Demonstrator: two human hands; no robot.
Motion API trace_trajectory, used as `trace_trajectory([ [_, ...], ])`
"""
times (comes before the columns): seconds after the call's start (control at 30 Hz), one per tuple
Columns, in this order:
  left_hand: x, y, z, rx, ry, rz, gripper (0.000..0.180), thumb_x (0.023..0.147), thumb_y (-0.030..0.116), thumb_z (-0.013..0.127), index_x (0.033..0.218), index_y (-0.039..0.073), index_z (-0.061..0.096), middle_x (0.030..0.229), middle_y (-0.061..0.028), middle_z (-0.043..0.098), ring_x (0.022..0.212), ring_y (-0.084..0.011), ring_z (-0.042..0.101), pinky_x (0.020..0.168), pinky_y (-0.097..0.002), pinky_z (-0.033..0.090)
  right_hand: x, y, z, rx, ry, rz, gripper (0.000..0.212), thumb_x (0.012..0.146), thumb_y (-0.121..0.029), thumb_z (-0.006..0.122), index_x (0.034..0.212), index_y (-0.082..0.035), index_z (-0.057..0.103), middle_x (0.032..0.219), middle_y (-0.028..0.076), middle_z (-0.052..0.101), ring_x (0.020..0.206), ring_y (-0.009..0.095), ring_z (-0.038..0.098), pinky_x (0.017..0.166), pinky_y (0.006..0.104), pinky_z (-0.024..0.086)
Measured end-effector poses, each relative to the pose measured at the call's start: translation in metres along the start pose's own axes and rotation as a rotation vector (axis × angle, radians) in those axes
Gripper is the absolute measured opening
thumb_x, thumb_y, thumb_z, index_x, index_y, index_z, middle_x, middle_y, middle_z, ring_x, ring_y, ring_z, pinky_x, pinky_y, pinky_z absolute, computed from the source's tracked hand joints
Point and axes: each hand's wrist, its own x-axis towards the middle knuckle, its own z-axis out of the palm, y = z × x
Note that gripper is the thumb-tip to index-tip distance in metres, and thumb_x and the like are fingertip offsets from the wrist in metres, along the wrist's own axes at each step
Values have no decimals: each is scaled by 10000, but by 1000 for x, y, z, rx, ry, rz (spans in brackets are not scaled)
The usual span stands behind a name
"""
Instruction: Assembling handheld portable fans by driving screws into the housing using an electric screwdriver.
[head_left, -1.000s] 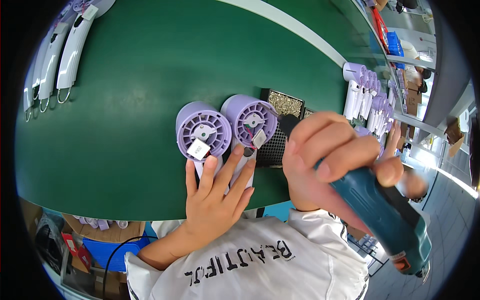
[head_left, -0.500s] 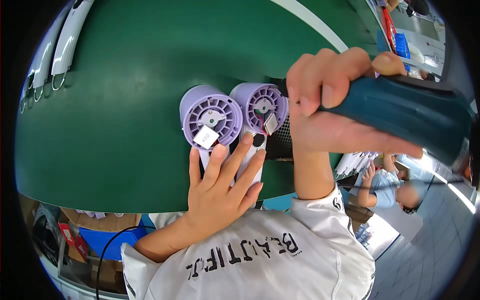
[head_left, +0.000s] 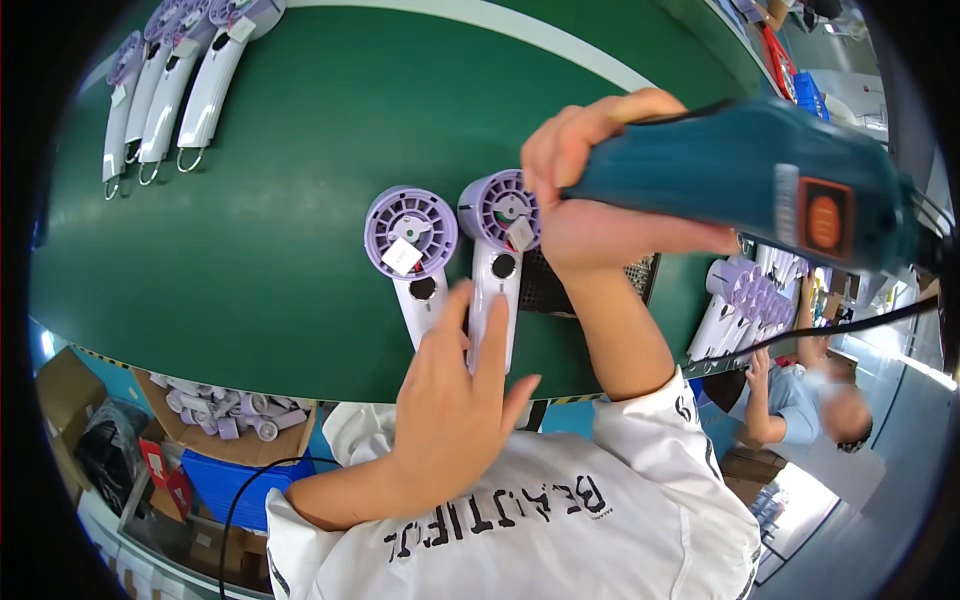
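Observation:
Two handheld fans lie side by side on the green table, purple round heads away from me and white handles toward me. Each open head shows a hub, slots and a white square part beside thin wires. My left hand (head_left: 450, 420) is open, its fingers stretched over the handles of the left fan (head_left: 408, 235) and the right fan (head_left: 494, 285). Contact with the handles is unclear. My right hand (head_left: 590, 200) is wrapped round a teal electric screwdriver (head_left: 740, 180), held above the right fan's head. Its tip is hidden behind my hand.
More fans (head_left: 213, 90) lie at the far left, and another group (head_left: 735, 285) at the right. A black perforated tray (head_left: 545, 285) sits beside the right fan. Below the table edge are a carton of purple-white parts (head_left: 235, 410) and a blue bin (head_left: 200, 490). A co-worker (head_left: 800, 400) sits at right.
My left hand has drawn back from the fan heads toward the handles. The screwdriver and my right hand have shifted left, over the right fan's head. The view has shifted, showing more fans.

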Motion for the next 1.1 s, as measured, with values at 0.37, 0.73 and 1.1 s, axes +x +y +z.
trace_trajectory([
  [0.37, 42, 8, 5, 496, -58, -151, 548, 781, 195, 703, 1276, 88, 495, 737, -66, 608, 595, -240, 670, 474, -360, 538, 6, -21, -3, 88, -55, -104, 1071, 620, -995, 233, 1122, -74, 451, 619, 53, 517, 428, 154, 461, 419, 275, 394],
  [0.73, 50, 14, 17, 289, 18, -197, 944, 819, 284, 746, 1475, -34, 146, 655, -182, 639, 572, -361, 647, 514, -418, 514, -39, -63, -167, 332, 30, -518, 947, 742, -928, 304, 1216, -135, 514, 641, 38, 502, 418, 155, 450, 386, 304, 387],
  [1.1, 10, 26, 30, -438, -43, -481, 918, 907, 34, 617, 1544, 59, -44, 1126, -200, 619, 924, -184, 605, 837, -306, 486, -47, -27, -195, 200, 239, -350, 964, 751, -931, 273, 1204, -119, 527, 607, 16, 483, 381, 142, 414, 375, 298, 367],
])
